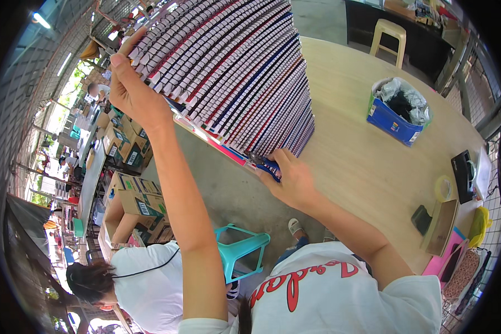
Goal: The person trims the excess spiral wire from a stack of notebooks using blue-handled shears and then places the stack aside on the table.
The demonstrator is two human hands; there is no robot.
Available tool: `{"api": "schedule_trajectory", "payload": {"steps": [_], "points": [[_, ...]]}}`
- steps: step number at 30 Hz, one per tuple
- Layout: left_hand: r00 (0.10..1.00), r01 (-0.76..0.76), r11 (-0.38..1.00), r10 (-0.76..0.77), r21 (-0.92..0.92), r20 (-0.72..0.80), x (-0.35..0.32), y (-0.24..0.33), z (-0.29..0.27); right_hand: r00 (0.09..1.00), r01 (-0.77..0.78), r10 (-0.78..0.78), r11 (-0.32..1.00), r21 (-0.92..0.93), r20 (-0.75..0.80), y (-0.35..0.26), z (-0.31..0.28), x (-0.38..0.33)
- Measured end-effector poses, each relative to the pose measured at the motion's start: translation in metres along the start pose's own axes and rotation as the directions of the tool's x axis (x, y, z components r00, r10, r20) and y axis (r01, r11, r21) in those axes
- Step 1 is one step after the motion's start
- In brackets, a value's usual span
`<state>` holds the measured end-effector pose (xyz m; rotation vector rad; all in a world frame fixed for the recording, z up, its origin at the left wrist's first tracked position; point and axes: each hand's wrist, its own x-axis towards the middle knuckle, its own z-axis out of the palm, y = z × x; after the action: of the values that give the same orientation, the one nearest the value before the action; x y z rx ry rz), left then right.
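A tall stack of wire-bound notebooks stands at the table's left edge, bindings facing me, with red, blue and black covers showing between white pages. My left hand grips the stack's upper left corner, its fingers partly hidden behind the notebooks. Low on the stack, my right hand is closed round a pair of blue-handled pliers. The pliers' metal jaws are at the bindings near the bottom left corner; whether they bite on a wire I cannot tell.
The round-edged wooden table carries a blue box of scraps, a tape roll and a dark block. A teal stool is below. A co-worker in a white shirt sits left, near stacked cartons.
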<state>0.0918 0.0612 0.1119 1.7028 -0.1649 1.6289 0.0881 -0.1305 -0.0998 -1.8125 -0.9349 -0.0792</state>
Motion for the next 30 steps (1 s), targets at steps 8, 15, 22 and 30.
{"api": "schedule_trajectory", "payload": {"steps": [8, 15, 22, 30], "points": [[1.000, 0.014, 1.000, -0.014, -0.012, -0.004, -0.002, 0.002, 0.003, 0.999, -0.041, 0.044, 0.974, 0.221, -0.008, 0.013, -0.006, -0.005], [0.997, 0.034, 0.998, -0.031, 0.045, -0.064, -0.003, 0.004, 0.005, 0.987, 0.119, -0.128, 0.988, -0.094, -0.097, 0.014, -0.006, -0.009], [0.996, 0.033, 0.997, -0.028, 0.067, -0.086, -0.006, 0.005, 0.004, 0.590, -0.795, 0.289, 0.046, 0.605, 0.754, 0.034, -0.005, 0.004], [0.989, 0.117, 0.992, -0.112, 0.049, -0.092, -0.004, -0.002, -0.002, 0.990, 0.117, -0.111, 0.992, 0.055, -0.091, 0.033, 0.002, -0.020]]}}
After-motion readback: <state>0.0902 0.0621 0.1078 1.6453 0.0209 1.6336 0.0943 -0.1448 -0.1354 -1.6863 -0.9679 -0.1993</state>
